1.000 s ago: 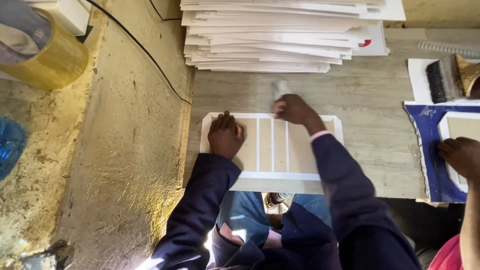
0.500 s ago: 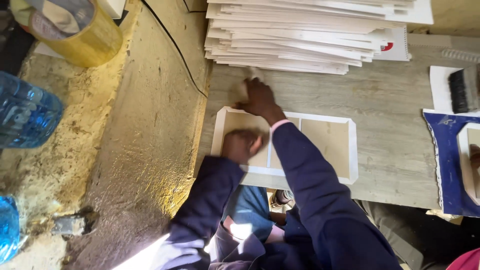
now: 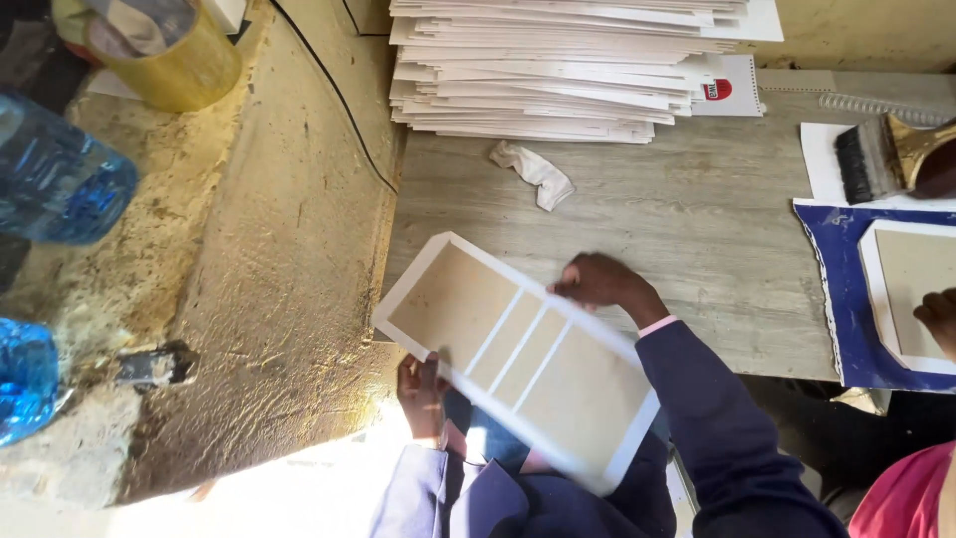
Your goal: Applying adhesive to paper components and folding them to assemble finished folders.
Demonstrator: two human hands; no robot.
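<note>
I hold a flat white sheet with tan cardboard panels [image 3: 518,354] glued on it, lifted off the grey wooden table [image 3: 697,219] and tilted towards me. My left hand [image 3: 423,394] grips its near edge from below. My right hand [image 3: 602,284] grips its far edge. Both arms wear dark blue sleeves. A crumpled white cloth [image 3: 536,172] lies on the table beyond the sheet, in front of a tall stack of white sheets [image 3: 568,70].
Another person's hand [image 3: 938,317] rests on a board lying on blue paper [image 3: 832,289] at the right, with a wide brush [image 3: 886,159] behind it. Left of the table are a rough concrete ledge, a yellow tub [image 3: 164,55], blue plastic bottles [image 3: 55,184] and a black cable [image 3: 339,95].
The sheet was lying flat on the table under both hands; it is now lifted and turned at an angle. The cloth my right hand held lies loose on the table.
</note>
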